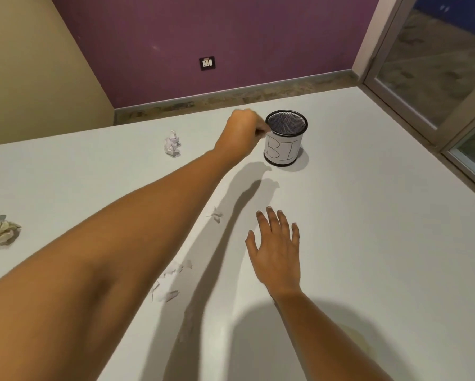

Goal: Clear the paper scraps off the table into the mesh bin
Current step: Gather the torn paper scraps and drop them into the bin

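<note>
- Scraps [175, 269] lie spread over the tabletop [368, 215], and the bin [284, 149] stands at its far side. What could go wrong?
- Head view: the left grip [241, 127] is curled tight and pinches what looks like a small pale bit [268, 131], though it is too small to be sure. It sits at the bin's near rim, not over the opening, so I judge that a release there could drop the bit outside. The bin looks light, and a knock from the knuckles might tip it.
- And the right grip [276, 248]?
- Open, fingers spread, holding nothing, low over the tabletop and well apart from the bin. The left forearm crosses above the torn bits, and a low sweep could scatter them. They are pale on a pale surface, so easy to overlook.
- Count them.
- One bin. Two crumpled balls: a white ball [172, 143] left of the bin, and a beige ball [1, 232] at the left edge, where it may be forgotten. One lone torn bit [215, 215] lies beside the forearm's shadow. A cluster nearer the person holds at least four; the edges blur, so I cannot fix that number. Two hands.
</note>
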### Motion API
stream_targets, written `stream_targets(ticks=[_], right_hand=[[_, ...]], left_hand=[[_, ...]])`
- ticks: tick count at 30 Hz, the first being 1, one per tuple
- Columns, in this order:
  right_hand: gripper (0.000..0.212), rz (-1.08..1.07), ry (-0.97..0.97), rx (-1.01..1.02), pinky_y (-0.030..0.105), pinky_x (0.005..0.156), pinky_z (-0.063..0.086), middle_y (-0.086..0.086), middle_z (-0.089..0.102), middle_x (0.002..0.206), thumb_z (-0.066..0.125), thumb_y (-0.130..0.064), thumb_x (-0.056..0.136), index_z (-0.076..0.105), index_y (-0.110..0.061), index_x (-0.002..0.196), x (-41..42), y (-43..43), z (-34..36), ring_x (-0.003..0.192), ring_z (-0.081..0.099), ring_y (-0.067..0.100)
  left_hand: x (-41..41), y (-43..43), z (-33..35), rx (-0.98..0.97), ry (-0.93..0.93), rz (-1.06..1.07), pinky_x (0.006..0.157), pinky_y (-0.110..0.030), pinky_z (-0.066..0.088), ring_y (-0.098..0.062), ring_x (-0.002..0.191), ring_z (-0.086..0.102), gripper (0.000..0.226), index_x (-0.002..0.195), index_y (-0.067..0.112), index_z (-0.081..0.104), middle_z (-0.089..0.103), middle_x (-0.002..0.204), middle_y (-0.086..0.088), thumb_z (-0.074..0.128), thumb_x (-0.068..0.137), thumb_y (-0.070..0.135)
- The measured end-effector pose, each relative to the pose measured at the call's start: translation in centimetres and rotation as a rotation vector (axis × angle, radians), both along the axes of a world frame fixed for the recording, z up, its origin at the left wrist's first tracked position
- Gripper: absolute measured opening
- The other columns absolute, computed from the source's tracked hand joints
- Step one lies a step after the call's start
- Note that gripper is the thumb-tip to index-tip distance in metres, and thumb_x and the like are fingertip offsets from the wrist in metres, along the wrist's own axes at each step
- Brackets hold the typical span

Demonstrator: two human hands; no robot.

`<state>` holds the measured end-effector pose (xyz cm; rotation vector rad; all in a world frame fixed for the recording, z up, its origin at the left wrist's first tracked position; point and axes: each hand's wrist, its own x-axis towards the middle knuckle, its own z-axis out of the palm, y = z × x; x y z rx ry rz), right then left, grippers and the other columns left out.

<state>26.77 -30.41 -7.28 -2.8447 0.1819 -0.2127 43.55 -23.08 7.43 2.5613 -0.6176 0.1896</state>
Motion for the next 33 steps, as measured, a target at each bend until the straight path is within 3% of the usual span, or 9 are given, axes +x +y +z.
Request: stream_targets(ticks=[6,10,12,15,18,21,26,29,33], right_hand=[[0.049,0.014,0.025,0.021,0.047,0.116,0.020,0.002,0.038,0.150,0.039,-0.039,0.094,0.041,-0.021,0.139,0.2,-0.1,-0.2,0.141,0.031,0.022],[0.050,0.033,0.054,0.033,0.045,0.118,0.014,0.000,0.030,0.154,0.036,-0.039,0.095,0.035,-0.023,0.142,0.2,-0.3,-0.2,0.144,0.023,0.020],[0.050,0.040,0.060,0.032,0.045,0.118,0.013,0.000,0.028,0.155,0.035,-0.039,0.095,0.033,-0.023,0.143,0.2,-0.3,-0.2,0.145,0.021,0.020],[0.050,0.033,0.057,0.055,0.045,0.118,0.013,0.000,0.029,0.154,0.034,-0.039,0.095,0.034,-0.023,0.142,0.2,-0.3,-0.1,0.145,0.021,0.019],[0.049,0.026,0.041,0.042,0.045,0.117,0.017,0.001,0.033,0.152,0.036,-0.039,0.095,0.037,-0.023,0.141,0.1,-0.2,-0.1,0.143,0.025,0.020],[0.047,-0.002,-0.002,0.016,0.047,0.114,0.025,0.003,0.043,0.147,0.042,-0.038,0.092,0.045,-0.021,0.136,0.0,-0.1,0.0,0.139,0.035,0.022],[0.045,-0.020,-0.073,-0.033,0.049,0.108,0.035,0.005,0.053,0.139,0.053,-0.036,0.089,0.054,-0.018,0.130,-0.1,0.0,-0.2,0.131,0.047,0.024],[0.045,-0.018,-0.090,-0.055,0.049,0.107,0.036,0.006,0.054,0.138,0.054,-0.035,0.088,0.055,-0.017,0.129,-0.1,0.1,-0.2,0.130,0.048,0.024],[0.046,0.004,-0.052,-0.027,0.049,0.111,0.030,0.005,0.048,0.143,0.047,-0.036,0.092,0.049,-0.017,0.133,-0.1,0.0,-0.1,0.135,0.041,0.024]], left_hand=[[4.2,-3.4,1.5,0.016,0.036,0.059,0.083,-0.021,0.042,-0.018,0.087,0.055,0.027,0.107,0.003,0.068,0.067,0.101,-0.019,0.047,0.090,0.001],[4.7,-4.7,1.6,0.093,0.068,0.015,0.099,-0.032,0.045,-0.029,0.115,0.057,0.029,0.116,0.004,0.063,0.062,0.123,-0.016,0.049,0.091,0.000],[4.8,-4.9,1.4,0.124,0.070,0.005,0.101,-0.039,0.045,-0.032,0.118,0.054,0.030,0.116,0.005,0.063,0.062,0.124,-0.016,0.051,0.089,-0.003],[4.7,-4.1,0.6,0.074,0.076,0.008,0.098,-0.035,0.047,-0.031,0.111,0.057,0.032,0.114,0.004,0.064,0.064,0.117,-0.016,0.050,0.088,-0.007],[3.8,-2.5,-0.4,0.008,0.095,0.026,0.087,-0.027,0.045,-0.030,0.091,0.055,0.024,0.097,0.005,0.066,0.063,0.097,-0.016,0.047,0.088,-0.007],[1.8,-0.1,-2.0,-0.077,0.084,0.082,0.098,-0.034,0.047,-0.025,0.110,0.061,0.029,0.111,0.007,0.066,0.067,0.119,-0.011,0.048,0.090,0.001],[-3.5,6.0,-6.7,-0.119,0.154,0.266,0.097,-0.034,0.046,-0.025,0.111,0.062,0.029,0.111,0.010,0.067,0.067,0.118,-0.010,0.047,0.090,0.006],[-7.1,9.8,-9.5,-0.101,0.173,0.380,0.099,-0.035,0.041,-0.027,0.119,0.055,0.028,0.116,0.009,0.063,0.062,0.126,-0.011,0.048,0.093,0.012],[-10.1,13.0,-11.9,0.058,0.127,0.507,0.108,-0.048,0.029,-0.028,0.136,0.034,0.036,0.130,0.013,0.050,0.040,0.146,-0.011,0.045,0.095,0.022]])
